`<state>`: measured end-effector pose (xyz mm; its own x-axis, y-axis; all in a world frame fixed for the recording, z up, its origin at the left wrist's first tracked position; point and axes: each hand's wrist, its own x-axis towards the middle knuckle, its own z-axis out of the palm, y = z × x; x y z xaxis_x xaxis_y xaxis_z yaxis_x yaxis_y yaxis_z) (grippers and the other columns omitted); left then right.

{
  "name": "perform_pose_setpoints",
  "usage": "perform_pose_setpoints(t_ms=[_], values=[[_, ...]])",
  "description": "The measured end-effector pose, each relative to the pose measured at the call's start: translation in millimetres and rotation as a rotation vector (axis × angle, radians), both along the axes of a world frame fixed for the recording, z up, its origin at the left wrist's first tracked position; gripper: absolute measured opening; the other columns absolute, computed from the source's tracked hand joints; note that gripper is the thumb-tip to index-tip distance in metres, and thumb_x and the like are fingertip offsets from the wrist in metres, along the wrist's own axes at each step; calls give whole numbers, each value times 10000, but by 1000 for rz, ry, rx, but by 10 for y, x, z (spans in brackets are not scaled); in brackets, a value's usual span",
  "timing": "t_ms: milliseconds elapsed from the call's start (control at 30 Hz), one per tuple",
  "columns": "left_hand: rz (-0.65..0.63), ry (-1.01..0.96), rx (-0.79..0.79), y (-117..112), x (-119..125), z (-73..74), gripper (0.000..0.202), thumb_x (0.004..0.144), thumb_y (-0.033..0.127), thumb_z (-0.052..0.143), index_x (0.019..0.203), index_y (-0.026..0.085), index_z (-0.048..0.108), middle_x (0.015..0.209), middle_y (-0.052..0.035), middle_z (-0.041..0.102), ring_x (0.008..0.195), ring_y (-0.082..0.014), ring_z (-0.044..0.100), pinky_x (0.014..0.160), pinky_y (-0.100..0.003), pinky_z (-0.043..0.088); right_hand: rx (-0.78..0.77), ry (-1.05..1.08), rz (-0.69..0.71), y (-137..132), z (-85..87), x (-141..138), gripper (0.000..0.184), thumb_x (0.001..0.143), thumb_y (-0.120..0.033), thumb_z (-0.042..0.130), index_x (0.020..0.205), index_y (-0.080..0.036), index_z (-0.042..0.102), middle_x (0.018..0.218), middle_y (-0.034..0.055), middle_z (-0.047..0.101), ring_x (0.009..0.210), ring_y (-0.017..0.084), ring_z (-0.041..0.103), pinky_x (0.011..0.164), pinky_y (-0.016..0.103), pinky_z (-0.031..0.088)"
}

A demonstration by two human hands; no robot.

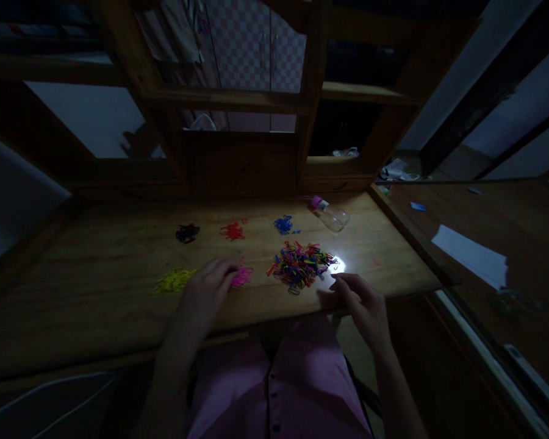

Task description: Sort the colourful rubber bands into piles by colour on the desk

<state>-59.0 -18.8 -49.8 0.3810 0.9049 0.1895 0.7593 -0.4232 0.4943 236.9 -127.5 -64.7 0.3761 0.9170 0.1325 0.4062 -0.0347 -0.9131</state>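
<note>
Small coloured loops that look like paper clips lie in piles on the wooden desk. My left hand [209, 279] is between the yellow pile [174, 280] and the pink pile [242, 275], its fingertips drawn together at the pink clips. Whatever is in that pinch is too small to tell. To the right of the large mixed-colour pile [302, 265], my right hand [363, 300] has thumb and forefinger pressed together, with anything between them hidden. Farther back sit a black pile [187, 233], a red pile [232, 230] and a blue pile [283, 225].
A clear bottle with a purple cap [332, 214] lies on its side at the back right of the desk [96, 244]. Wooden shelving rises behind. On the brown surface to the right is a white paper [471, 253]. The room is dim.
</note>
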Motion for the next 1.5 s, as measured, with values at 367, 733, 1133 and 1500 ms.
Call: perform_pose_setpoints(t_ms=[367, 733, 1133, 1500], values=[[-91, -166, 40, 79, 872, -341, 187, 946, 165, 460, 1059, 201, 605, 1037, -54, 590, 982, -195, 580, 912, -345, 475, 20, -91, 59, -15, -193, -95, 192, 904, -330, 566, 1000, -233, 701, 1001, 52, 722, 917, 220, 677, 817, 331, 537], [-318, -53, 77, 277, 1171, -231, 416, 842, -6, 447, 1150, 216, 615, 1117, -81, 560, 1063, -217, 539, 955, -362, 458, 25, -84, -10, 69, -294, -63, 228, 899, -364, 551, 970, -220, 713, 892, 40, 740, 783, 200, 697, 685, 286, 545], [-230, -263, -59, 378, 1038, -271, 214, 879, 69, 450, 1014, 193, 560, 1012, -59, 594, 954, -189, 581, 881, -343, 490, 23, -97, 9, 65, -280, -53, 221, 906, -362, 541, 964, -228, 706, 910, 36, 740, 821, 208, 699, 696, 283, 545], [-276, -228, -60, 378, 943, -273, 317, 872, 115, 493, 1162, 184, 602, 989, -46, 582, 895, -167, 580, 844, -300, 488, 25, -115, -3, 70, -272, -56, 207, 909, -339, 544, 961, -225, 709, 909, 31, 736, 816, 201, 692, 724, 283, 534]])
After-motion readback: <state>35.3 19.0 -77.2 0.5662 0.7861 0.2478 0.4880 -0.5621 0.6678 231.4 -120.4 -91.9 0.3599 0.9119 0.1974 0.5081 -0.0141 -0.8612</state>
